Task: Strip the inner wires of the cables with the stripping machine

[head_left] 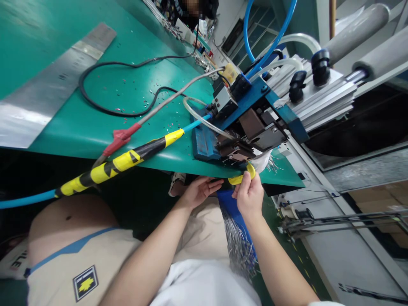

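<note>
My right hand [250, 193] is closed, thumb and fingers pinching a curved yellow piece [236, 180] at the table's front edge. What kind of thing it is I cannot make out. To its left, my left hand [201, 190] holds nothing that I can see; its fingers stretch towards the yellow piece. Just above both hands stands a bench machine [242, 140] with a blue frame, dark metal jaws and air cylinders. Behind the right hand, a white bundle with thin wire ends [270, 163] lies on the green table [165, 155].
Below the right forearm hangs a bundle of grey wires [237, 244] against a blue surface. A blue hose wrapped in yellow-black tape [121, 163] crosses the table edge. Further left are a black cable [111, 112] and a metal plate [54, 91]. Another person [191, 10] is at the far side.
</note>
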`<action>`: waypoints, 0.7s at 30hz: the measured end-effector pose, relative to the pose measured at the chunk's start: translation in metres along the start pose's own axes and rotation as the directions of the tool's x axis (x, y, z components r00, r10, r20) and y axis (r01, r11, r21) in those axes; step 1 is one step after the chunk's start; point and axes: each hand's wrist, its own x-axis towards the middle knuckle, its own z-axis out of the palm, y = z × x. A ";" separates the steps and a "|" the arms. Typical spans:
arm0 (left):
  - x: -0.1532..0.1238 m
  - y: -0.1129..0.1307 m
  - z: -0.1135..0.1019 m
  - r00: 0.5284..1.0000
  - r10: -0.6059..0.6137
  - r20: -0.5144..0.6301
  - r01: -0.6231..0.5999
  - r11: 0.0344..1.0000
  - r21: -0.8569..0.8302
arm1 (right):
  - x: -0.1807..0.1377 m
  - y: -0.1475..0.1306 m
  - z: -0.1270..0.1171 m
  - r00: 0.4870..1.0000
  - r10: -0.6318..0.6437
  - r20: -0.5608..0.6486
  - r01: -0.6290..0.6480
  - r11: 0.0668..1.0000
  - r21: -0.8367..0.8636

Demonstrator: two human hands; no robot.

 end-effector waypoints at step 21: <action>0.014 -0.005 -0.003 0.996 -0.049 -0.074 0.049 0.999 0.003 | 0.001 -0.002 0.002 0.997 -0.072 -0.021 0.066 0.979 -0.193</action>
